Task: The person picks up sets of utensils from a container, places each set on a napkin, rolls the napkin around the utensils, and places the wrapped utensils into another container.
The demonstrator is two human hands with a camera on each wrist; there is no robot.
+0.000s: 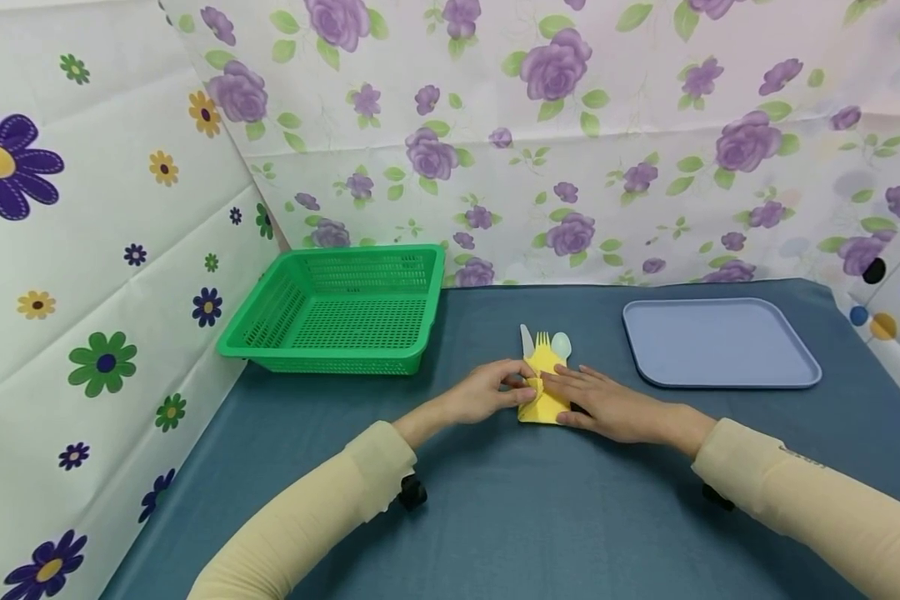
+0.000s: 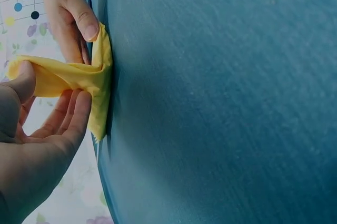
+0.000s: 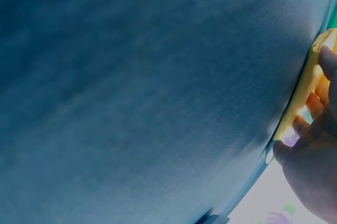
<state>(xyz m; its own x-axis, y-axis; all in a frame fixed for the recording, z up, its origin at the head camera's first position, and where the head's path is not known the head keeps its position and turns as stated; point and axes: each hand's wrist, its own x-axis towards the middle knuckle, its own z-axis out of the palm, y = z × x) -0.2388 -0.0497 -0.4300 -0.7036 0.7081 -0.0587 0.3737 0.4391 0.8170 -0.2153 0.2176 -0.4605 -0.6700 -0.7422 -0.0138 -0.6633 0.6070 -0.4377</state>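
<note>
A yellow cloth napkin (image 1: pixel 546 408) lies on the table, folded over the lower parts of a pale knife (image 1: pixel 527 340), a yellow fork (image 1: pixel 543 339) and a pale green spoon (image 1: pixel 561 344). Their upper ends stick out at its far side. My left hand (image 1: pixel 487 392) pinches a flap of the napkin between thumb and fingers. In the left wrist view this flap of the napkin (image 2: pixel 58 77) stands raised from the rest. With fingers extended, my right hand (image 1: pixel 611 407) rests on the napkin's right side. The cutlery handles are hidden in the cloth.
A green plastic basket (image 1: pixel 352 367) stands at the back left of the blue-covered table (image 1: pixel 540 517). At the back right lies a pale blue tray (image 1: pixel 723 342). Flowered sheets (image 1: pixel 495 108) hang behind the table and at its left side.
</note>
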